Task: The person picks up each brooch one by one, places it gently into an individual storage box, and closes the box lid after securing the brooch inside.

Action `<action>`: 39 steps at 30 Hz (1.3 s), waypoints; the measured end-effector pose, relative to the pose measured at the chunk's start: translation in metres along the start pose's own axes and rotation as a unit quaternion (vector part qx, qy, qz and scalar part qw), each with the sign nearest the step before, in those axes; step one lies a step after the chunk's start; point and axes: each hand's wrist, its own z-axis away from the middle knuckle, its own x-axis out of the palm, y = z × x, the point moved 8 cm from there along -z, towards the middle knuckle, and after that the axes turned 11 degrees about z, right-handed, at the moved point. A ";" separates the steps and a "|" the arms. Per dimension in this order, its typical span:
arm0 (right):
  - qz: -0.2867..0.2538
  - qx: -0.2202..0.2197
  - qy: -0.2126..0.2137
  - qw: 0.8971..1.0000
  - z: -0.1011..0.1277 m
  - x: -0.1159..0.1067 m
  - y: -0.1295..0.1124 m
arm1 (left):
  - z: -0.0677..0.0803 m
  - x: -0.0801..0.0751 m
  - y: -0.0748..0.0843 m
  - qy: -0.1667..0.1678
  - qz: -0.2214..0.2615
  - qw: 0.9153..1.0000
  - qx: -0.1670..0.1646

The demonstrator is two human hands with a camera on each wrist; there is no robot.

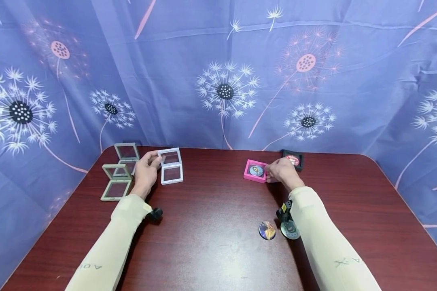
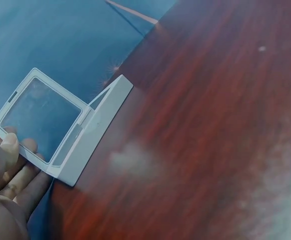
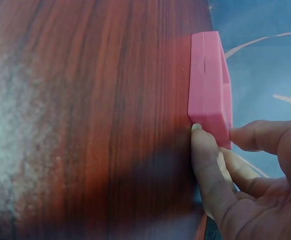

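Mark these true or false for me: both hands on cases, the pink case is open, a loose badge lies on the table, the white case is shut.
1. The left hand holds the white case. True.
2. The right hand holds the black case. False: it grips the pink case; the black one lies behind it.
3. The pink case is open. False: it lies shut, a badge showing through its window.
4. A loose badge lies on the table. True.
5. The white case is shut. False: its lid stands open.
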 end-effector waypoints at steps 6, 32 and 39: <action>0.004 -0.005 -0.002 1.000 -0.001 -0.002 -0.002 | 0.006 0.006 0.001 -0.009 0.002 1.000 0.001; -0.005 -0.009 -0.001 1.000 0.001 -0.004 -0.006 | 0.038 0.030 0.004 -0.029 0.007 0.999 0.013; -0.003 0.006 0.000 1.000 -0.001 -0.004 -0.003 | 0.045 0.033 0.001 -0.020 0.018 1.000 0.009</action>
